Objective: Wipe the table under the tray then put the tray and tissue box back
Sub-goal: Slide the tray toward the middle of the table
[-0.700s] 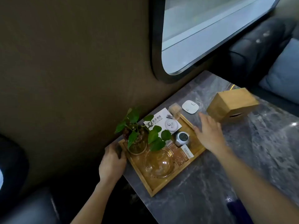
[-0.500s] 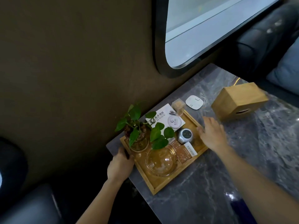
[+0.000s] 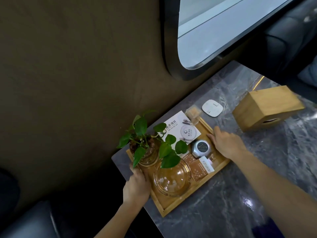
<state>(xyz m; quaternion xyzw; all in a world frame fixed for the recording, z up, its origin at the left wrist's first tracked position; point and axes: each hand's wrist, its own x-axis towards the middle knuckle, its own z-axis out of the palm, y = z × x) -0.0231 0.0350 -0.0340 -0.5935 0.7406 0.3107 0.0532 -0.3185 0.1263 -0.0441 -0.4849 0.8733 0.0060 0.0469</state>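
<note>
A wooden tray (image 3: 167,204) lies on the grey marble table (image 3: 240,194) close to the wall. It carries a potted green plant (image 3: 145,143), a glass bowl (image 3: 172,177), a round silver tin (image 3: 201,148), a printed card and small packets. My left hand (image 3: 137,185) grips the tray's left rim beside the plant. My right hand (image 3: 226,143) rests with fingers over the tray's right rim. The wooden tissue box (image 3: 267,107) lies tipped on the table to the right, apart from both hands.
A white rounded pad (image 3: 212,108) lies on the table between tray and tissue box. A small clear container (image 3: 193,112) stands at the tray's far corner. The brown wall and a dark-framed window (image 3: 214,40) border the table; dark seats lie left and right.
My left hand has moved from the table's corner onto the tray's left rim. My right hand has settled on the right rim. The view has shifted slightly.
</note>
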